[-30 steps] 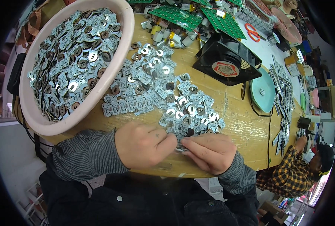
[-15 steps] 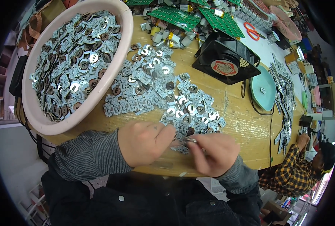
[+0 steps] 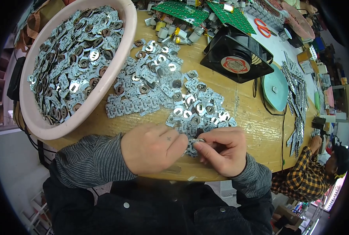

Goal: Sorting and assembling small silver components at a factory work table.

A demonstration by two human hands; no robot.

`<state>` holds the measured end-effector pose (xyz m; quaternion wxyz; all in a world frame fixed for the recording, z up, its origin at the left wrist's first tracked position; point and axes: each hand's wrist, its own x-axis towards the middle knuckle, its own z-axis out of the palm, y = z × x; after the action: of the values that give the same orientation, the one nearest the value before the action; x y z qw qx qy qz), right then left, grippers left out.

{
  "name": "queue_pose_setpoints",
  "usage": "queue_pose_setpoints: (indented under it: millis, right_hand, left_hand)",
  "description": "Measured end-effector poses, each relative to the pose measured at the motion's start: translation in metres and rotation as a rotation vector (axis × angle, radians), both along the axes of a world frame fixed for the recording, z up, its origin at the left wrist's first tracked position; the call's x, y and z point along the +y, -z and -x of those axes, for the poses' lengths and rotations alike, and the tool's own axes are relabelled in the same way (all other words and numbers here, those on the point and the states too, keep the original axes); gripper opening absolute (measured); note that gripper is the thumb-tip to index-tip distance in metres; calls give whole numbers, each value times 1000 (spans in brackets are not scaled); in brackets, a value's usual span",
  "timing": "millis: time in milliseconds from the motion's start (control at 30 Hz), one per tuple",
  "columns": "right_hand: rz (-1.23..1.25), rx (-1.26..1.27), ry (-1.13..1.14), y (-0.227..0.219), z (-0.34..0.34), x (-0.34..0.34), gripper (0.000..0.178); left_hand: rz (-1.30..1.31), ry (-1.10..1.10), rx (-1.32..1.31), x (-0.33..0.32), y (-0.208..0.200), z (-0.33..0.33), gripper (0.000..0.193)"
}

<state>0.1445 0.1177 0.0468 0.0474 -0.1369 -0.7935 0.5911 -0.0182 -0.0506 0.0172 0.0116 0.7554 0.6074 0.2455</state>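
Both my hands meet at the near edge of a heap of small pale-blue circuit boards (image 3: 200, 107), many carrying a round silver or dark disc. Between thumb and forefinger, my right hand (image 3: 225, 150) pinches a small circuit board (image 3: 199, 140) with a silvery rim; most of it is covered by the fingers. My left hand (image 3: 155, 149) is closed beside it, back of the hand up. Its fingertips point toward the same board, and what they hold is hidden.
A big pink basin (image 3: 129, 47) full of the same boards stands at the left. Farther back are a black fan (image 3: 237, 55), green circuit boards (image 3: 182, 13) and orange scissors (image 3: 263, 28). A turquoise plate (image 3: 274, 92) and metallic strips (image 3: 296, 105) lie right, near a co-worker (image 3: 305, 172).
My right hand has turned, its thumb and forefinger now pinching closer to the heap. My left hand has shifted only slightly. The view has tilted a little.
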Motion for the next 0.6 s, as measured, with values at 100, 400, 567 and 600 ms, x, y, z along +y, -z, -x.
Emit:
queue_pose_setpoints:
  millis: [100, 400, 567, 600]
  right_hand:
    - [-34, 14, -12, 3, 0, 1, 7]
    - [-161, 80, -39, 2, 0, -2, 5]
    - [-165, 82, 21, 3, -2, -5, 4]
    - [-135, 63, 43, 1, -3, -7, 5]
  left_hand:
    - [-4, -2, -13, 0, 0, 0, 27]
    - [-21, -14, -65, 0, 5, -1, 26]
    - [-2, -3, 13, 0, -1, -2, 25]
    - [-1, -3, 15, 0, -2, -1, 25]
